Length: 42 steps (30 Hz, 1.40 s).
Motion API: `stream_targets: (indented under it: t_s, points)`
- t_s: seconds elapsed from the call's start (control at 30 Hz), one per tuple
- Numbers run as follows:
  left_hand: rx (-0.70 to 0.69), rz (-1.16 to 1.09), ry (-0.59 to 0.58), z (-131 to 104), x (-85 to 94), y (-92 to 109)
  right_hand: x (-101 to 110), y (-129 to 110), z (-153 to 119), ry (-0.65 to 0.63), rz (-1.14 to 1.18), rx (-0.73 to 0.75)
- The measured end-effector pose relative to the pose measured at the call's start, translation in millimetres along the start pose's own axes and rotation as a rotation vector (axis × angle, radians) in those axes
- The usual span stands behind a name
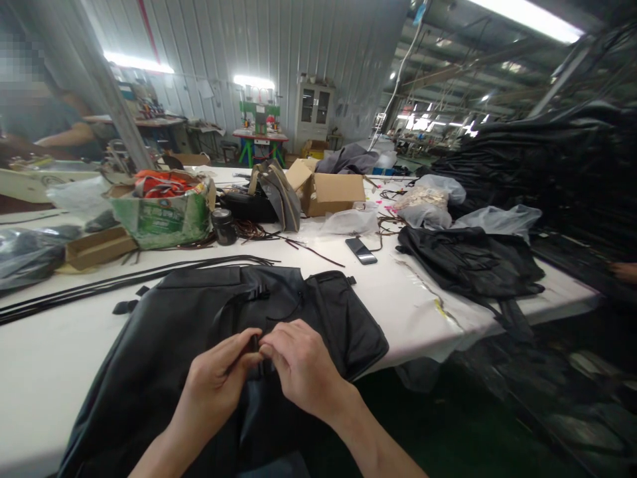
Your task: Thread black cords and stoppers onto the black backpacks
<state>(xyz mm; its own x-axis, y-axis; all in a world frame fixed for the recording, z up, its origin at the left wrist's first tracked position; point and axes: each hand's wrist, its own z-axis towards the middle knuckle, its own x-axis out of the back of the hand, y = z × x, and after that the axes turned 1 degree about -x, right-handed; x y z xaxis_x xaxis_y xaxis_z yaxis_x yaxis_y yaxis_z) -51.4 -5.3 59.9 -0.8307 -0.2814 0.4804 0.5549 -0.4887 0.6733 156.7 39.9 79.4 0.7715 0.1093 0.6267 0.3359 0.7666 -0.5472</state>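
A large black bag [164, 345] lies spread over the near part of the white table, its side flap [348, 318] reaching out to the right. Above its middle, my left hand [219, 378] pinches a small black strap piece [255, 345] between thumb and fingertips. My right hand [303, 362] meets it there, its fingers closed on the same piece from the right. The fingertips partly cover this piece, so its exact shape is hidden. Just beyond my hands, a black buckle and strap [261, 294] lie on the bag.
Black cords [149, 277] run along the left. Behind stand a green bag with orange material [169, 222], a dark jar [223, 227] and a cardboard box [338, 194]. A phone [361, 251] and another black bag [468, 262] lie on the right. A person [50, 126] is at far left.
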Motion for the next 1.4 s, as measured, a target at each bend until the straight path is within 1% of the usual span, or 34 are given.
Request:
stream_targets:
  t_s: [0.1,0.17,0.27,0.4,0.6,0.8,0.9,1.0,1.17,1.27,1.33,1.4]
  points:
    - [-0.044,0.008,0.023,-2.3,-1.1,-1.7,4.3,-6.0,-3.6,-0.039,0.088,-0.072]
    - [-0.059,0.000,0.017,-3.4,-0.7,-0.8,9.0,-10.3,-5.5,-0.058,0.125,-0.109]
    - [-0.058,-0.017,-0.005,-5.0,-0.3,1.0,14.6,-13.3,-6.9,-0.055,0.125,-0.122]
    - [-0.031,-0.026,-0.014,-7.2,-2.4,0.8,14.6,-12.2,-6.5,0.003,0.050,-0.083]
    - [-0.031,-0.049,-0.007,-7.4,-4.6,3.3,7.2,-12.9,-8.3,0.092,-0.081,-0.024]
    - [-0.015,-0.061,-0.008,-9.6,-5.2,6.4,1.5,-12.3,-8.3,0.152,-0.087,0.022]
    - [0.012,-0.072,-0.011,-11.4,-5.3,5.6,0.9,-10.4,-8.2,0.160,-0.072,0.032]
    - [0.073,-0.104,-0.020,-11.7,-6.0,4.4,0.8,-8.8,-9.5,0.146,-0.044,0.034]
    - [0.238,-0.175,-0.035,-13.2,-8.1,3.1,0.2,-7.1,-12.4,0.144,-0.020,0.014]
    - [0.385,-0.260,-0.068,-18.9,-6.9,4.1,0.2,-6.1,-14.3,0.138,-0.013,0.007]
    - [0.498,-0.348,-0.068,-24.3,-3.9,4.9,0.4,-5.2,-15.8,0.135,-0.016,0.005]
    - [0.583,-0.432,-0.068,-29.0,0.5,5.2,0.0,-3.9,-17.2,0.137,-0.023,0.009]
